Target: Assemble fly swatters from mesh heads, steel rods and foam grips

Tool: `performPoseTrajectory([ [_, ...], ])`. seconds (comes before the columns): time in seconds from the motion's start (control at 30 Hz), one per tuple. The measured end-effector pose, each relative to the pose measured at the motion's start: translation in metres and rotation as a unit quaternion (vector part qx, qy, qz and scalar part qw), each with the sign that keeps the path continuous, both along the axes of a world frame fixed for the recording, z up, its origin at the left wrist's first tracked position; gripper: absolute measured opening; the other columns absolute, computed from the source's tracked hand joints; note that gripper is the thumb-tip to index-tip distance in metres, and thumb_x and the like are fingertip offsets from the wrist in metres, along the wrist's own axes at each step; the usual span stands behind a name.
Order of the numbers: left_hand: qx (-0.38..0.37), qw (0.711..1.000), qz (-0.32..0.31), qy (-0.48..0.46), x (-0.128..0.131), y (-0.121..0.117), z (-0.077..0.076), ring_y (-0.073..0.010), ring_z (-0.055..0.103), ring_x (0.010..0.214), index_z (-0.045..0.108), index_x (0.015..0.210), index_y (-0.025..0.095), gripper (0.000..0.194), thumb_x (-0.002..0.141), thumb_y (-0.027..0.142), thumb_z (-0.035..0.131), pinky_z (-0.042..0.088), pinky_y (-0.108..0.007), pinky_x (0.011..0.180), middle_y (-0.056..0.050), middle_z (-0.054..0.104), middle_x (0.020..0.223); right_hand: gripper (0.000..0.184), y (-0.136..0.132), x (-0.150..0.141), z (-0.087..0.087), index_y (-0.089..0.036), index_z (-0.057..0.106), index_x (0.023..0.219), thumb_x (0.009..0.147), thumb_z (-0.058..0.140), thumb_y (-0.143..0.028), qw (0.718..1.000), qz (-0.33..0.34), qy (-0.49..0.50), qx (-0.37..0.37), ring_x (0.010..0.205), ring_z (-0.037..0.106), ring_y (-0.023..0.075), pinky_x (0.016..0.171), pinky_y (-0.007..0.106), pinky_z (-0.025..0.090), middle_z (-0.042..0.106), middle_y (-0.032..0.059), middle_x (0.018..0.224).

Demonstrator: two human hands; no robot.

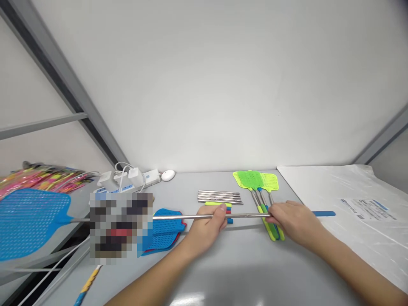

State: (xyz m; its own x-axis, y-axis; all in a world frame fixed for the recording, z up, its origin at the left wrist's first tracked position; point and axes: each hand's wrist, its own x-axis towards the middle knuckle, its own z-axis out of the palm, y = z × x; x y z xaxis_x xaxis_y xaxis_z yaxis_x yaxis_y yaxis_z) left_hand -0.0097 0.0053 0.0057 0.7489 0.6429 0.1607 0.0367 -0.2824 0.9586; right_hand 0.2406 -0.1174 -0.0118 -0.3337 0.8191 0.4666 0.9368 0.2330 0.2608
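Observation:
A blue fly swatter point(35, 223) stretches level across the view, its mesh head at the far left and its long metal rod point(245, 216) running right. My left hand point(207, 223) is closed around the middle of the rod. Near the blue grip end, my right hand point(293, 221) is closed on the same fly swatter, hiding part of the grip. Short coloured handles point(228, 221) lie partly hidden behind my left hand. Beyond them are several metal rods point(219, 196) side by side. Several green and yellow fly swatters point(251, 180) lie stacked, their handles partly behind my right hand.
Blue swatter heads point(164, 231), with red edges beneath, lie left on the grey table point(204, 272). A power strip point(151, 176) with white chargers and cables stands behind a pixelated patch. Colourful packaged items point(47, 178) are far left; a white wrapped sheet point(334, 191) is right.

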Motion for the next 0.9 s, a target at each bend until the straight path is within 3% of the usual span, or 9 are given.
performPoseTrajectory([
  [0.13,-0.015,1.000,0.010,-0.001,-0.004,0.006,0.000,-0.0100,0.029,0.050,0.030,0.054,0.020,0.053,0.097,0.052,0.034,0.024,-0.027,0.050,0.004,0.032,0.050,0.035,-0.011,0.032,-0.009,-0.020,0.049,0.069,0.101,0.040,-0.033,0.999,-0.025,-0.022,0.015,0.047,0.041,0.0130,0.052,0.028,0.026,0.048,-0.0030,0.056],
  [0.27,-0.021,1.000,0.013,-0.002,-0.003,0.007,-0.005,-0.0099,0.029,0.050,0.030,0.055,0.021,0.053,0.096,0.054,0.035,0.023,-0.026,0.050,0.004,0.032,0.051,0.030,-0.012,0.041,-0.017,-0.020,0.052,0.073,0.100,0.044,-0.030,0.999,-0.016,-0.018,0.036,0.050,0.043,0.0130,0.054,0.028,0.028,0.050,-0.0023,0.060],
  [0.43,-0.062,0.985,0.145,-0.073,0.000,0.020,-0.008,-0.0107,0.028,0.051,0.031,0.055,0.021,0.049,0.096,0.048,0.039,0.024,-0.026,0.051,0.005,0.031,0.050,0.031,-0.010,0.050,-0.023,-0.019,0.053,0.073,0.099,0.046,-0.035,0.996,-0.054,0.041,0.064,0.051,0.046,0.0123,0.053,0.027,0.027,0.052,-0.0017,0.062],
  [0.5,-0.074,0.979,0.165,-0.099,0.000,0.024,-0.006,-0.0113,0.030,0.053,0.033,0.055,0.021,0.048,0.096,0.045,0.038,0.026,-0.026,0.052,0.004,0.033,0.051,0.033,-0.011,0.050,-0.025,-0.019,0.051,0.071,0.099,0.045,-0.036,0.994,-0.063,0.047,0.074,0.049,0.044,0.0116,0.052,0.027,0.026,0.049,-0.0028,0.059],
  [0.63,-0.055,0.991,0.108,-0.047,0.001,0.020,-0.008,-0.0114,0.033,0.053,0.039,0.057,0.020,0.047,0.097,0.044,0.037,0.028,-0.026,0.054,0.004,0.037,0.052,0.034,-0.013,0.032,-0.024,-0.019,0.050,0.070,0.100,0.045,-0.035,0.995,-0.048,0.050,0.065,0.049,0.043,0.0112,0.052,0.027,0.025,0.049,-0.0029,0.059],
  [0.8,-0.061,0.995,-0.057,0.054,0.006,0.009,-0.019,-0.0117,0.040,0.054,0.045,0.057,0.019,0.047,0.096,0.045,0.039,0.029,-0.026,0.055,0.002,0.045,0.055,0.034,-0.010,0.007,-0.021,-0.020,0.051,0.071,0.100,0.046,-0.038,0.997,-0.015,0.052,0.046,0.050,0.042,0.0118,0.051,0.028,0.024,0.050,-0.0025,0.058],
  [0.9,-0.069,0.994,-0.047,0.070,0.007,0.008,-0.023,-0.0115,0.034,0.051,0.040,0.054,0.020,0.049,0.096,0.045,0.036,0.026,-0.027,0.053,0.003,0.041,0.051,0.035,-0.008,0.006,-0.023,-0.020,0.051,0.071,0.099,0.046,-0.040,0.998,-0.013,0.056,0.031,0.050,0.044,0.0119,0.051,0.028,0.023,0.051,-0.0024,0.059],
])
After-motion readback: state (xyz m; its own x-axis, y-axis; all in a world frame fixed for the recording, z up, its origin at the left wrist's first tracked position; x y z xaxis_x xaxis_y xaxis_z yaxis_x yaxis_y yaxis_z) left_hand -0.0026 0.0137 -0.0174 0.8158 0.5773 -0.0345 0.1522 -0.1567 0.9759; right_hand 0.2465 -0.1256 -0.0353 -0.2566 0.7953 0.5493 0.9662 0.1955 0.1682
